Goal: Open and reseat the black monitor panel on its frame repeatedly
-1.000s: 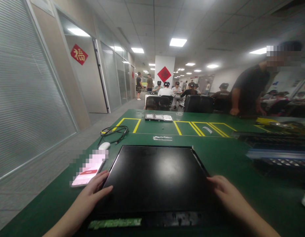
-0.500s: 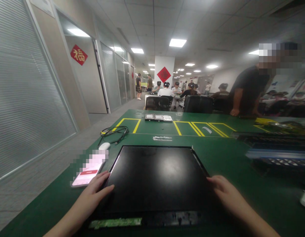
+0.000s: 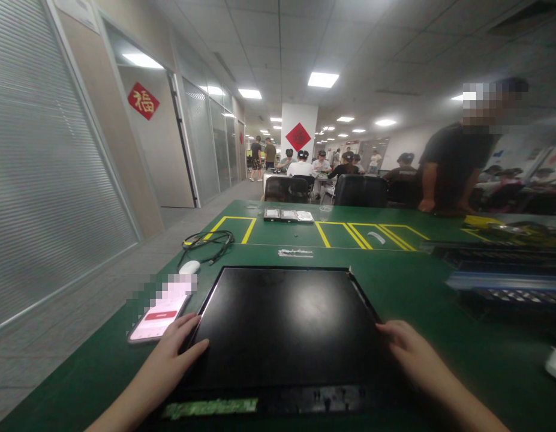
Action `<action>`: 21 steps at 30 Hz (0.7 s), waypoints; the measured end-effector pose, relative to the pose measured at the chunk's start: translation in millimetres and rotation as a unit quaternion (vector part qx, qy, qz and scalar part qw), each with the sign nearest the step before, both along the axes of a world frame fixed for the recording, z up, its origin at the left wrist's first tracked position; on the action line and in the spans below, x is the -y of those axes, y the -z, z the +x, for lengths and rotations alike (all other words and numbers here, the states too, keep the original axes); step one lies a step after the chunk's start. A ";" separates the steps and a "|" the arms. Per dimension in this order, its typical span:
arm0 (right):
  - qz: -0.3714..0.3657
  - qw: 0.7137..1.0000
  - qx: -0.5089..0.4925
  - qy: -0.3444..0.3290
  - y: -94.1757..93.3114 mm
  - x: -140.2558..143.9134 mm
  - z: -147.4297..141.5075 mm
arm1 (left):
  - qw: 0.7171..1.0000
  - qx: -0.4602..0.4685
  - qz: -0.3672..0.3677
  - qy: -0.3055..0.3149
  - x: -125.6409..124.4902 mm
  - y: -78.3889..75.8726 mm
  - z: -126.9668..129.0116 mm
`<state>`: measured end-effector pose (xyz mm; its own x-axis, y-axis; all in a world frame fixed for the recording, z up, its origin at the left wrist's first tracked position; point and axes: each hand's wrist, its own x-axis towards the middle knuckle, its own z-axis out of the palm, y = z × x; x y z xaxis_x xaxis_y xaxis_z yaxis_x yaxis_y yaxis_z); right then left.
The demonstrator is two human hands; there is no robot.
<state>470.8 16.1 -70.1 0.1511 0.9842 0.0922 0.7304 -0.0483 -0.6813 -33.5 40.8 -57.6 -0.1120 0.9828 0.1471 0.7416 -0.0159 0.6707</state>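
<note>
A black LCD screen panel in a thin frame lies flat on the green table in front of me. A green circuit board shows along its near edge. My left hand grips the panel's left edge, its thumb on the screen face and its fingers along the frame. On the opposite side, my right hand is closed on the right edge, with most of its fingertips hidden. Close to my left hand lies a phone with a lit pink screen.
Beyond the phone are a white mouse and a coiled black cable. Several hard drives sit at the table's far side near yellow tape outlines. Blurred long parts lie at right. A person leans over the table's far right.
Both hands keep their hold and the screen panel stays in place. The leaning person at right has shifted slightly left and down.
</note>
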 end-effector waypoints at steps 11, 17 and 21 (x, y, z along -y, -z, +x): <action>0.006 1.000 0.005 0.003 -0.5 -0.1 -1.1 | 0.999 -0.029 0.006 0.021 -2.5 -1.5 1.9; 0.011 1.000 0.003 0.001 -0.1 -0.5 -0.2 | 0.997 -0.043 0.039 0.052 3.4 1.9 1.6; 0.007 1.000 0.002 -0.004 -0.8 -0.2 0.8 | 0.992 -0.065 0.067 0.090 8.7 7.6 -13.3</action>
